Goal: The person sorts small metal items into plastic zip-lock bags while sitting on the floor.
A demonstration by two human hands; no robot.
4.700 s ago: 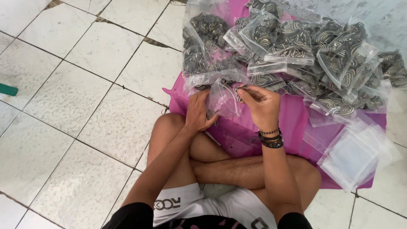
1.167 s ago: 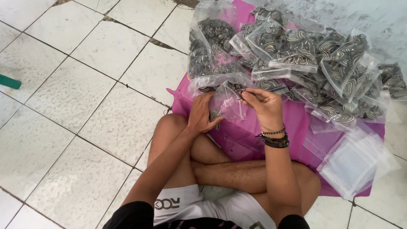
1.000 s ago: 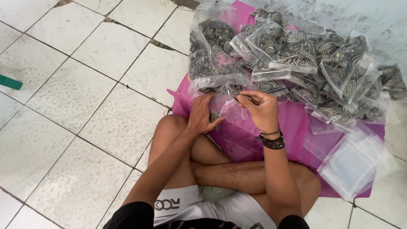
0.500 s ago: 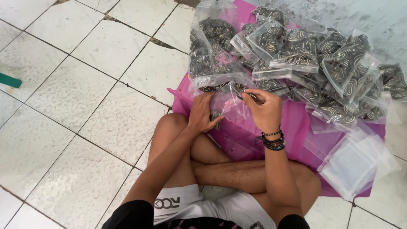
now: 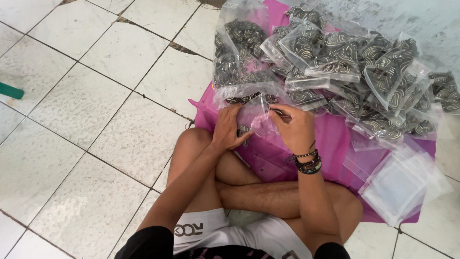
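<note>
1. Left hand point(image 5: 230, 130) curled under a small clear bag point(image 5: 254, 115), fingers closed on its lower edge.
2. Right hand point(image 5: 294, 127) pinched together on the bag's top edge.
3. Bag held over the near edge of the pink sheet point(image 5: 330, 144) on the tiled floor point(image 5: 96, 96).
4. Filled bags point(image 5: 335, 62) heaped beyond; empty bags point(image 5: 400, 184) at the sheet's right corner.

Mat point(image 5: 335, 139): magenta pink
Filled bags point(image 5: 335, 57): clear, black-and-cream striped contents
Empty bags point(image 5: 400, 184): clear
Floor point(image 5: 96, 105): white tiles
Bracelets point(image 5: 307, 162): dark beads
</note>
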